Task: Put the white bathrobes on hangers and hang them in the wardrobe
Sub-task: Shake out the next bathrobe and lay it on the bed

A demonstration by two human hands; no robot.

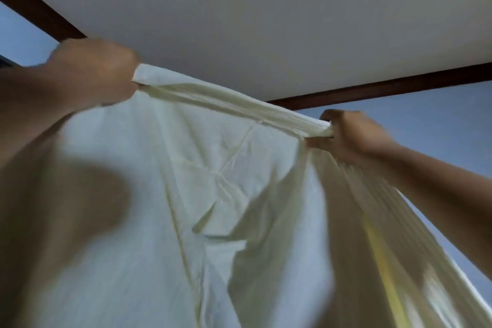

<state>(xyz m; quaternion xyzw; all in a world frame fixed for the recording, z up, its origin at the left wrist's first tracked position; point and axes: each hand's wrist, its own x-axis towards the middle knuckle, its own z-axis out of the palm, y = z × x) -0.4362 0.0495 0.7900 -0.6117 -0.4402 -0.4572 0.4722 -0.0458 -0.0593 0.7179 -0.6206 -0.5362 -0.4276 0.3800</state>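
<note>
A white bathrobe (213, 194) is held up high in front of me and fills most of the view. My left hand (95, 69) grips one end of its bunched top edge at the upper left. My right hand (354, 136) grips the other end at the right, a little lower. The edge is stretched taut between both fists and the cloth hangs down from it in creases. No hanger and no wardrobe show in this view; the picture is blurred by motion.
Above the robe is a white ceiling (266, 8) framed by dark wooden trim (386, 89). Blue-grey wall (439, 120) shows at the right and at the far left.
</note>
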